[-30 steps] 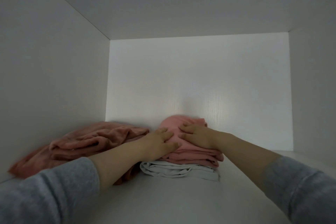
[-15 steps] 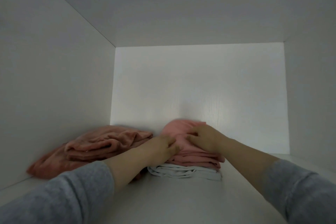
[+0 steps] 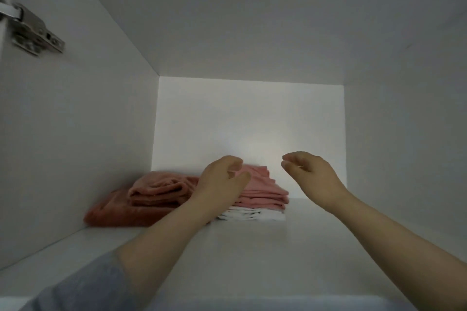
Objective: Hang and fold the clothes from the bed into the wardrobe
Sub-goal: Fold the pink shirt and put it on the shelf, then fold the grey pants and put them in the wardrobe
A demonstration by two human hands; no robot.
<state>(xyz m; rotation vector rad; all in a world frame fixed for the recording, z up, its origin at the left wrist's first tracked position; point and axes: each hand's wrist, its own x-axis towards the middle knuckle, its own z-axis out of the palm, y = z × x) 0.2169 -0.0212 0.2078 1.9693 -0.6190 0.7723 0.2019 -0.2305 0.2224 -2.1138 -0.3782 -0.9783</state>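
A folded pink garment (image 3: 262, 190) lies on top of a folded white garment (image 3: 255, 216) at the back of the white wardrobe shelf (image 3: 252, 247). To its left sits a folded terracotta fleece garment (image 3: 149, 197). My left hand (image 3: 222, 179) hovers in front of the pink stack's left side with fingers loosely curled and holds nothing. My right hand (image 3: 310, 174) hangs in the air to the right of the stack, fingers loosely curled, apart from the clothes.
The shelf is a white box: left wall (image 3: 75, 134), back panel (image 3: 250, 121), ceiling above, right wall close by. A metal door hinge (image 3: 30, 30) is fixed at the upper left. Bare shelf lies right of and in front of the stack.
Both hands have lifted off the pink garment and drawn back toward me. The view has pulled away from the shelf, bringing the hinge into sight.
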